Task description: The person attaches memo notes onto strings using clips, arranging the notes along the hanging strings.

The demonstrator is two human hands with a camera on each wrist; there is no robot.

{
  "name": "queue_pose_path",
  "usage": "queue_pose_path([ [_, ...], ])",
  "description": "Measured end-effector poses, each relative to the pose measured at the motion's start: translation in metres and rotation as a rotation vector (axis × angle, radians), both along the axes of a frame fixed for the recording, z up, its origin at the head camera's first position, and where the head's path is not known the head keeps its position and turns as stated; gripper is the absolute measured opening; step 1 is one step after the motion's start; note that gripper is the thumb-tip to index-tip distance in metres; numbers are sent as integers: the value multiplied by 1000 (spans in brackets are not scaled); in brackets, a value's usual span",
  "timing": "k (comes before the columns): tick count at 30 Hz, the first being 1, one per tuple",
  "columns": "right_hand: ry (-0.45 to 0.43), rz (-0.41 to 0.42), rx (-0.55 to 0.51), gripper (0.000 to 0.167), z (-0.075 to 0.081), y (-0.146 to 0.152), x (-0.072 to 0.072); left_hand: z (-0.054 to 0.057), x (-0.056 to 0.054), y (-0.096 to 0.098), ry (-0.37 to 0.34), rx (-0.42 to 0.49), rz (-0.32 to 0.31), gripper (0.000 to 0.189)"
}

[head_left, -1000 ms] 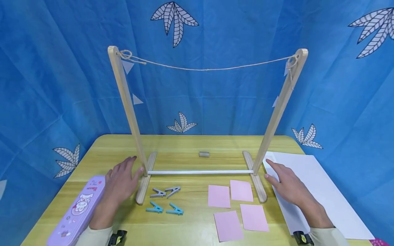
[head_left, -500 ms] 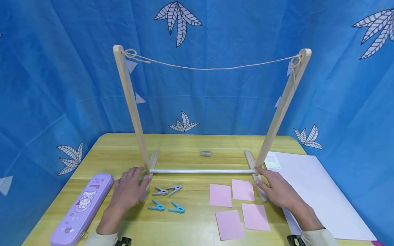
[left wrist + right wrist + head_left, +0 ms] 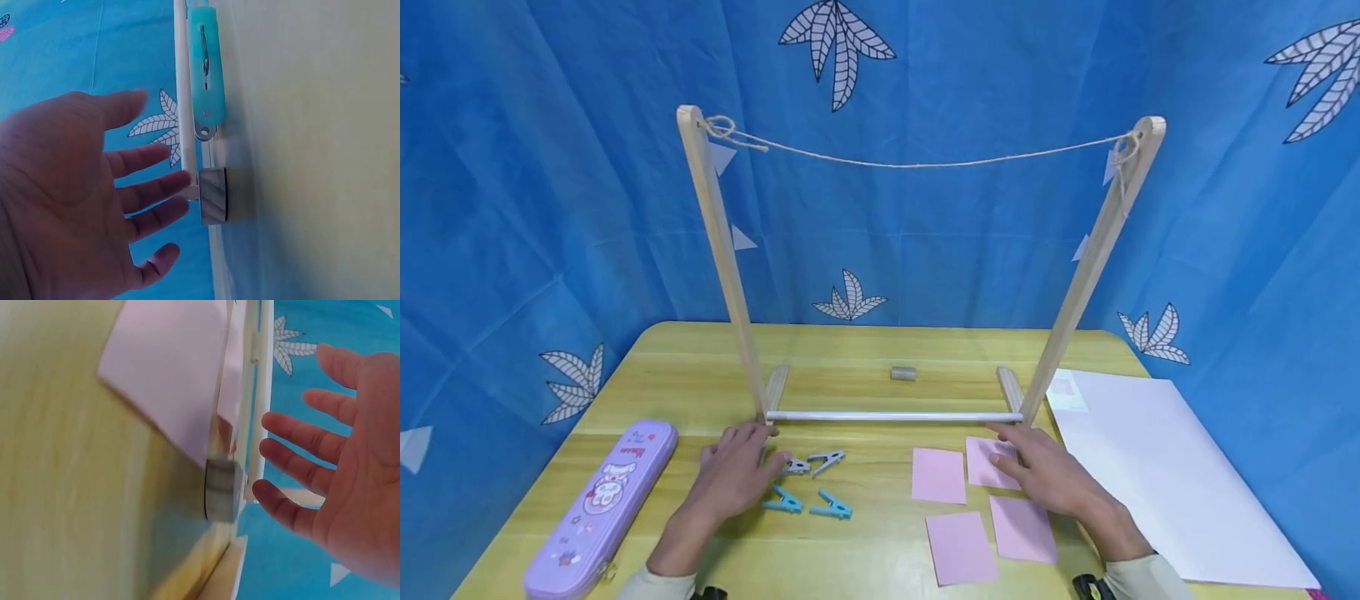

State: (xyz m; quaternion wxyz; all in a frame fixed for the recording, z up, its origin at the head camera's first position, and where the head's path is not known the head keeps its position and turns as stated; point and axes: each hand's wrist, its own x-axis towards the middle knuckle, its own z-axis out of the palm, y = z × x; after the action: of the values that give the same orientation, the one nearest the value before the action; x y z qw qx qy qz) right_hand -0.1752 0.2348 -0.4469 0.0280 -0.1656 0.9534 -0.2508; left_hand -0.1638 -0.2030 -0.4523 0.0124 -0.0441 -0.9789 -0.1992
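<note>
My left hand (image 3: 733,475), fingers spread and holding nothing, hovers over the near end of the wooden stand's (image 3: 718,225) left foot, overlapping one grey clip (image 3: 795,466). Beside that lie another grey clip (image 3: 827,460) and two teal clips (image 3: 831,506). In the left wrist view the palm (image 3: 62,181) shows bare, near a teal clip (image 3: 207,75) and the foot's end (image 3: 212,197). My right hand (image 3: 1047,473) hangs over the right foot, overlapping pink paper squares (image 3: 988,458). The right wrist view shows its fingers (image 3: 306,437) loosely extended with nothing in them.
A twine line (image 3: 917,165) sags between the stand's uprights, and a white rod (image 3: 895,416) joins them low down. A small grey cylinder (image 3: 903,373) lies behind the rod. The purple pencil case (image 3: 602,508) is at left, a large white sheet (image 3: 1172,483) at right.
Both hands have moved inward, the left one rightward and the right one leftward, from outside the stand to over its feet. The clips and pink squares stay put.
</note>
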Motion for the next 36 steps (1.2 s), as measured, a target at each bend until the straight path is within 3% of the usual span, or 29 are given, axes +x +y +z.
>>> queue_pose_path([
  [16, 0, 126, 39, 53, -8, -29, -3, 0, 2, 7, -6, -77, -51, 41],
  [26, 86, 210, 106, 57, -11, -41, -7, -3, -2, 9, 35, -133, -52, 33],
  [31, 113, 216, 173, 59, -10, -47, -11, -2, -5, 11, 41, -153, -51, 26],
  [36, 68, 195, 169, 63, -11, -49, -17, -1, -7, 12, 17, -156, -49, 25],
])
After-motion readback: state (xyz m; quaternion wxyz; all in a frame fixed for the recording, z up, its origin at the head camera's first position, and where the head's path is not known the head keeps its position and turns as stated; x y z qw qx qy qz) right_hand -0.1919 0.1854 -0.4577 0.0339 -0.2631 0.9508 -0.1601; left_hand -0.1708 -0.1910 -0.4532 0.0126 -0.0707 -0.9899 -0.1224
